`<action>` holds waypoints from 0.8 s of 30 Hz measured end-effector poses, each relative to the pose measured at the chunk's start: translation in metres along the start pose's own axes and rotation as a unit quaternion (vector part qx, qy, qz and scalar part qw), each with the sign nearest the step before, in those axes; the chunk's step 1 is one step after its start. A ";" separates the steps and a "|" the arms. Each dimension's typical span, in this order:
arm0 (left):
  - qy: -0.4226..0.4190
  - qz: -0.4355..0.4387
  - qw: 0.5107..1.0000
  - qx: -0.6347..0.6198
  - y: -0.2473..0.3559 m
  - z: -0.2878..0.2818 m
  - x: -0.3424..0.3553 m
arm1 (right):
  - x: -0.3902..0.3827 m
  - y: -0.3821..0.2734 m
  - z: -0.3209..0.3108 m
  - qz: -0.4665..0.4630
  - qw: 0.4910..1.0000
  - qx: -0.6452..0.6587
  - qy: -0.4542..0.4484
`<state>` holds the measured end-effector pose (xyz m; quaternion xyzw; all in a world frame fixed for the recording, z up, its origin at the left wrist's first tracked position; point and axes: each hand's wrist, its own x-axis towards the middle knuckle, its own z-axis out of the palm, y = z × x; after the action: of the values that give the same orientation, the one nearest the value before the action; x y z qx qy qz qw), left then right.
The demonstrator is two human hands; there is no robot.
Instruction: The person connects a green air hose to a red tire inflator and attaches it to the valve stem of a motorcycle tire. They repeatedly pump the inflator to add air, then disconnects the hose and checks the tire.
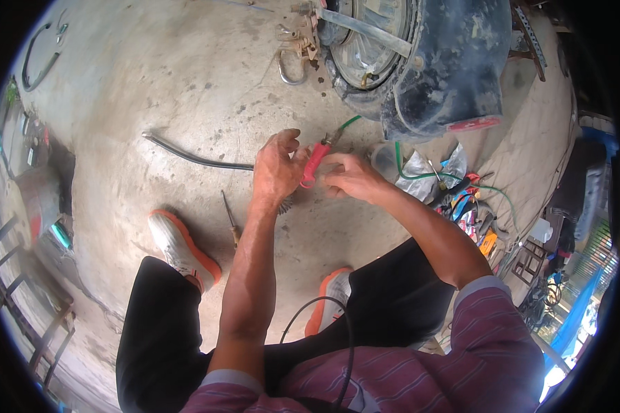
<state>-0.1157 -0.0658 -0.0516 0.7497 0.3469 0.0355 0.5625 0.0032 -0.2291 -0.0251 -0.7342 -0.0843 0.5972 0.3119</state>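
My left hand hovers over the concrete floor, its fingers loosely bent and apart, with no grip to be seen. A long thin black tube runs from the left and passes behind it. Between my hands is a red-handled air tool, joined to a green hose at its far end. To its right, my right hand points inward with fingers partly stretched; their tips are slightly blurred. A grey coiled or bristled piece shows partly beside my left wrist. Near my left forearm lies a screwdriver.
A dusty motorbike rear wheel and dark mudguard stand ahead on the right. Tools and packets clutter the floor at right, near a clear cup. My shoes frame the work spot; a dark cable hangs in front of me.
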 end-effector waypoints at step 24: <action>-0.281 -0.067 0.903 -0.319 0.030 0.124 0.019 | -0.068 0.034 -0.080 -0.134 0.924 -0.320 0.162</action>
<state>-0.0319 -0.1602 -0.0773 0.4840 0.1935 -0.1059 0.8468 0.0506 -0.3186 0.0195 -0.8635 -0.3168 0.3639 0.1470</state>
